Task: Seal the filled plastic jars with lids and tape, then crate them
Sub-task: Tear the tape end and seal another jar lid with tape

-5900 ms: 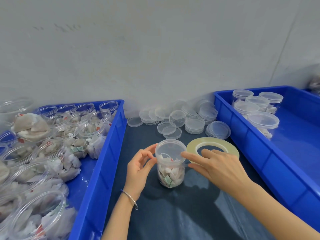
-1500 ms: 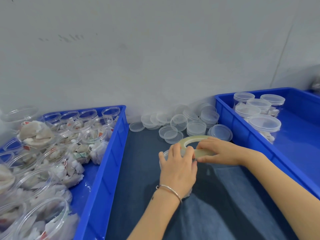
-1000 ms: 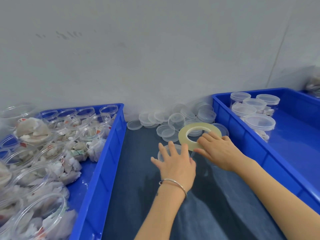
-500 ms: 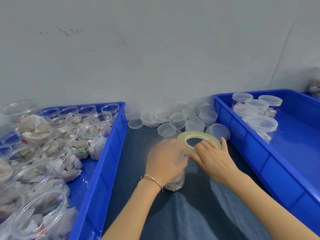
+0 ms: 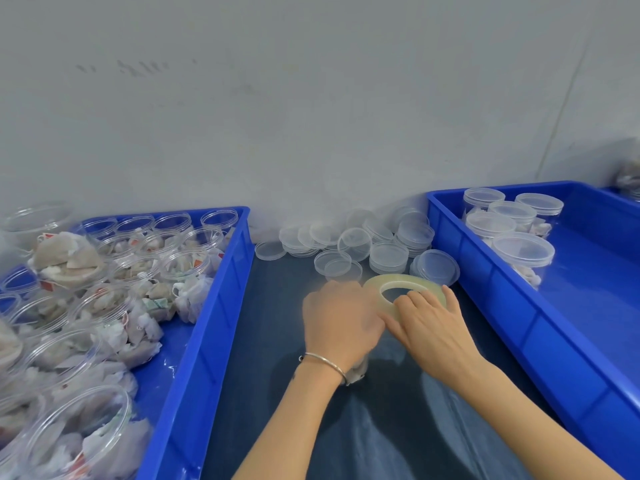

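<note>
A filled clear jar (image 5: 356,372) stands on the dark mat between the two crates, and only its bottom shows under my wrist. My left hand (image 5: 341,322) curls over the jar's top and grips it. A yellowish tape roll (image 5: 403,289) lies just behind and right of the jar. My right hand (image 5: 427,325) holds the roll with its fingers on the ring, beside my left hand. The jar's lid is hidden under my left hand.
The left blue crate (image 5: 221,306) holds several open filled jars (image 5: 104,271). The right blue crate (image 5: 502,306) holds several lidded jars (image 5: 523,251). Loose clear lids (image 5: 360,244) are piled by the wall behind the tape roll.
My left hand went from lying flat with spread fingers on the jar's top to curling round it. My right hand and the tape roll stayed close beside the jar.
</note>
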